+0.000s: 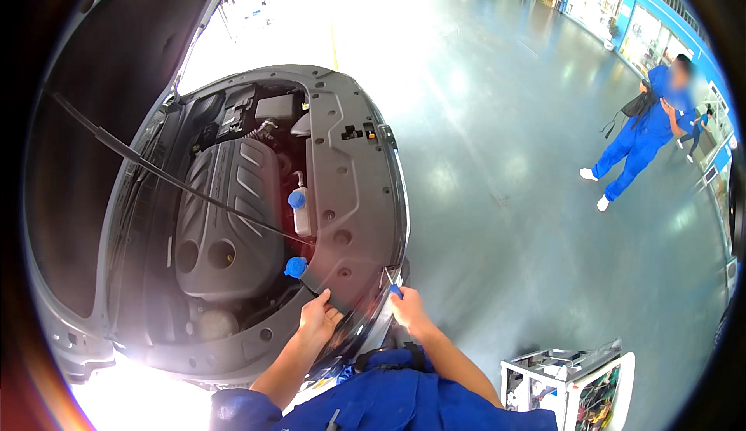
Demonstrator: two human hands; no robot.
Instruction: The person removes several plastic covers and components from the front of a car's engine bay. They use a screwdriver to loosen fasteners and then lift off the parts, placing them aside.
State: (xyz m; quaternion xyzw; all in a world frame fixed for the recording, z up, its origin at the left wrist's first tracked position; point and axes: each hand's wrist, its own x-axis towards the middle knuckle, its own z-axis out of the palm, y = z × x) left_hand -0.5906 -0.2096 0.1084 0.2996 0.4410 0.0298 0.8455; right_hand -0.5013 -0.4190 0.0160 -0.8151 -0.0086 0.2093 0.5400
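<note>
- My blue work-jacket sleeves come up from the lower edge, both forearms bare from the elbow on
- My left hand rests on the front edge of the grey plastic radiator cover panel; its fingers curl over that lip, closed on the panel's rim and on nothing else that I can see
- My right hand is just beside it at the panel's corner; its fingers are wrapped tight round a small blue-handled screwdriver whose thin metal tip points up at the panel's edge
- To my lower right, well apart from the car, stands a white tool cart with a cluttered top
- Just beyond my left hand sits a round blue filler cap; a second blue cap tops a white reservoir neck further in, both beside the panel
- The dark grey ribbed plastic engine cover fills the middle of the bay; a thin black prop rod crosses over it on a slant
- The raised hood with its dark underside stands open at the far left
- Across the glossy grey workshop floor, well away on the right, a person in blue overalls and white shoes stands by a blue wall with windows
</note>
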